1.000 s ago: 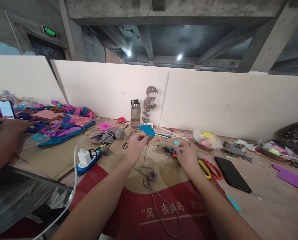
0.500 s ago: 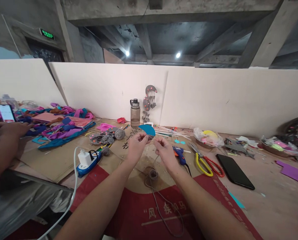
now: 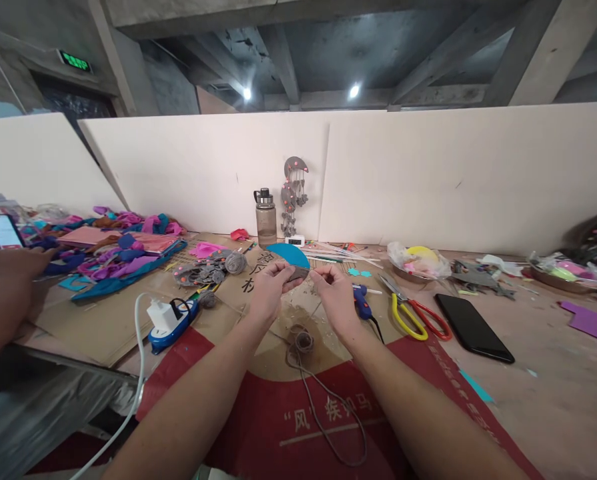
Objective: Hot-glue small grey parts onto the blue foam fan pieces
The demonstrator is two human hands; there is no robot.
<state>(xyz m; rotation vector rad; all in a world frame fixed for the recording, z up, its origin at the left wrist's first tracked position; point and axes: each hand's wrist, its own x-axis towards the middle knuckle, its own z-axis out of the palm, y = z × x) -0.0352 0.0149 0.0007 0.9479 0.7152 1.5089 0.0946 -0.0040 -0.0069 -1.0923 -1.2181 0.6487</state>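
My left hand (image 3: pixel 271 290) is closed on a blue crescent-like piece (image 3: pixel 287 254), perhaps felt or card. Grey yarn (image 3: pixel 300 273) covers its lower right end. Against that end, my right hand (image 3: pixel 335 300) pinches the yarn with thumb and forefinger. A strand runs down from the right hand toward a small yarn ball (image 3: pixel 304 342) on the brown and red paper sheet below. Loose yarn loops over the red part. To the right of my right hand lies a blue glue gun (image 3: pixel 362 303). Fingers partly hide the blue piece's lower edge.
Scissors (image 3: pixel 411 313) with yellow and red handles and a black phone (image 3: pixel 473 328) lie to the right. A bottle (image 3: pixel 266 220) and a grey hanging ornament (image 3: pixel 289 193) stand behind. At left are a power strip (image 3: pixel 173 327), fabric scraps (image 3: pixel 118 257) and another person's hand (image 3: pixel 15 267) by a phone.
My right hand has come up against the end of the blue piece. The piece has turned flatter, and its grey-wrapped end now shows between my hands. The view has tilted slightly down.
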